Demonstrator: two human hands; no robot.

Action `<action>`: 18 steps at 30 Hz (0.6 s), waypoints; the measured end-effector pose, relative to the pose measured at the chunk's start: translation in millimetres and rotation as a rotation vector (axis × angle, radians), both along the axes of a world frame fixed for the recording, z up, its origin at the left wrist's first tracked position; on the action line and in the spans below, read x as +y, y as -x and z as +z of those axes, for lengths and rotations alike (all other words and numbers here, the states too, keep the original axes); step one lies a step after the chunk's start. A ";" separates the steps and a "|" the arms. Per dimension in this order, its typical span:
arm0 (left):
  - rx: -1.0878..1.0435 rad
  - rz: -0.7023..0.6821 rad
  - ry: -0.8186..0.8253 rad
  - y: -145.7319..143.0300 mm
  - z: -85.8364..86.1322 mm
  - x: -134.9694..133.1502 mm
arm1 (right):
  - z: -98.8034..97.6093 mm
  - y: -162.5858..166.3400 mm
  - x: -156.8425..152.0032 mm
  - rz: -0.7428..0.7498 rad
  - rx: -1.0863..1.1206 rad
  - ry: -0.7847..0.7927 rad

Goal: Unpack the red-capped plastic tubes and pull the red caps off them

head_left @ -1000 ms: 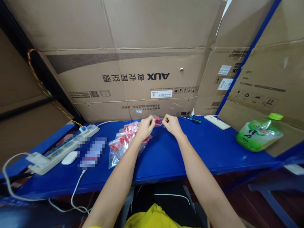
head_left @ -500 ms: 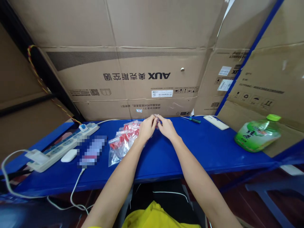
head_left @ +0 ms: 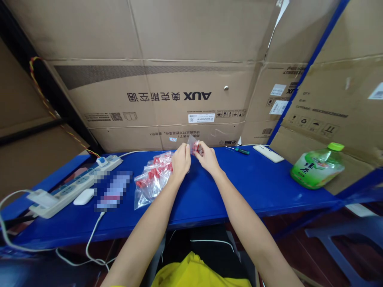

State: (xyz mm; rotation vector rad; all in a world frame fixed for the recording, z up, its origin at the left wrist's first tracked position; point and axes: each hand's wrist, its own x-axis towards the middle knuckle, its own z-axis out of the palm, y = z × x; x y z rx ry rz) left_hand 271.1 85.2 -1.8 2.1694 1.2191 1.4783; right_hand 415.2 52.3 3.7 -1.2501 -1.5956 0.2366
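Observation:
Between my two hands, above the back of the blue table, is a small clear plastic bag (head_left: 192, 140) with something red in it. My left hand (head_left: 181, 160) is closed, thumb and fingers pinching the bag's left edge. The fingers of my right hand (head_left: 207, 158) are bent round the right side, where the red contents show. What exactly lies inside the bag is too small to make out. Just left of my left hand, several clear bags with red pieces (head_left: 152, 175) overlap in a row on the table.
On the left lie a power strip (head_left: 77, 185), a white case (head_left: 84, 196) and a blurred-out phone (head_left: 115, 190) on a cable. To the right are a green-handled screwdriver (head_left: 241, 151), a white power bank (head_left: 268, 153) and a green bottle (head_left: 317, 166). Cardboard walls (head_left: 167, 83) surround the blue table (head_left: 239, 187).
My hands have moved slightly apart, and the bag with the red contents now shows between them. The whole view has shifted a little. The bags on the table stay put.

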 end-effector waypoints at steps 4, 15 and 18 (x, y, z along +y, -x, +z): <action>-0.451 -0.141 0.450 -8.4 -6.9 12.8 | 4.3 -0.6 -1.2 0.082 0.164 -0.089; -1.297 -0.678 0.640 -13.7 1.1 18.6 | -13.3 2.5 15.7 0.094 0.190 -0.043; -1.355 -0.642 0.623 -14.0 0.4 20.7 | -12.9 1.9 14.8 -0.018 0.112 -0.088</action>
